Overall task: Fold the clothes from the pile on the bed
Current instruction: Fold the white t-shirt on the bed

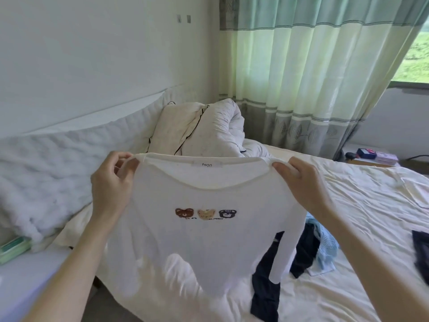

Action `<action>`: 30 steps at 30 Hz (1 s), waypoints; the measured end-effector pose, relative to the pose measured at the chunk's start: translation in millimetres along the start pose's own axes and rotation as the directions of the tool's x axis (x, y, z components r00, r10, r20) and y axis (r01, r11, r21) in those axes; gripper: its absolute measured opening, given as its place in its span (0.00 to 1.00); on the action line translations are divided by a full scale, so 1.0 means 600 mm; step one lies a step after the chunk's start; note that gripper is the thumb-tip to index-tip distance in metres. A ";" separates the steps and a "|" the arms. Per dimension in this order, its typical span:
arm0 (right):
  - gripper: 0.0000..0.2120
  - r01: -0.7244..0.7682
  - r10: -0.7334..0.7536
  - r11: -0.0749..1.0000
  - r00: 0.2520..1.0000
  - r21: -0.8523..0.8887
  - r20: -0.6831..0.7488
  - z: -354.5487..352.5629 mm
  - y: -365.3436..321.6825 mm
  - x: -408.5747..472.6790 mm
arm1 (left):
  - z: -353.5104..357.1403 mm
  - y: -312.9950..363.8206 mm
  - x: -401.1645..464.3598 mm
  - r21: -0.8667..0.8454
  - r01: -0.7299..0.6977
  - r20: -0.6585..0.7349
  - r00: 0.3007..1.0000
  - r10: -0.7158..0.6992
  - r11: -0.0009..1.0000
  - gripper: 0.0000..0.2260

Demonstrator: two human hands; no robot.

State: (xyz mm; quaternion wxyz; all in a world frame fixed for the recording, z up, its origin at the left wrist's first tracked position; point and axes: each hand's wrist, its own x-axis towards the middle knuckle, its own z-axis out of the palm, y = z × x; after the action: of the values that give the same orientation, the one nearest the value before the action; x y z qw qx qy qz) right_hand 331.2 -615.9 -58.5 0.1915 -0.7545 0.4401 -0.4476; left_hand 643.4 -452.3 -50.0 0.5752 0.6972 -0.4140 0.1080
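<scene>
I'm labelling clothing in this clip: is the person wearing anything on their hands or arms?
No. The left hand and right hand are bare, with no gloves, rings, watch or bracelets showing. Both forearms are bare to the frame edge; no sleeves show.

Soft daylight, fairly bright, comes from the window [415,56] at upper right & filters thru the curtain [301,73], which glows pale green-yellow. Wall [92,47] at upper left evenly lit, no hard shadows. White shirt [197,228] at centre is backlit, semi-translucent, w/ blown-out patches near its lower hem. Wide-angle bend at frame edges: curtain leans, forearms stretch at bottom corners. Slight motion blur lower right & overall softness; print text unreadable.
</scene>
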 end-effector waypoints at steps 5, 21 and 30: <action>0.26 0.009 -0.010 1.000 0.988 -0.008 -0.155 -0.093 -0.027 -0.051 | -0.046 0.062 -0.034 0.035 -0.083 -0.105 0.991 0.087 0.996 0.12; 0.11 -0.066 0.065 0.997 0.998 0.028 0.010 0.016 0.051 -0.022 | 0.006 -0.048 -0.037 0.031 -0.062 0.134 0.989 0.058 0.998 0.11; 0.14 -0.175 0.221 0.964 0.946 -0.200 0.237 0.336 0.220 0.083 | 0.185 -0.364 0.048 0.331 -0.080 0.361 0.931 -0.048 0.940 0.10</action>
State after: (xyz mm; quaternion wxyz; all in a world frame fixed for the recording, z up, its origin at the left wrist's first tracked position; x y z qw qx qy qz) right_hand 447.2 -749.7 -229.4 0.2237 -0.7718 0.5233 -0.2837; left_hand 778.9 -565.3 -222.6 0.3585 0.7905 -0.4939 0.0517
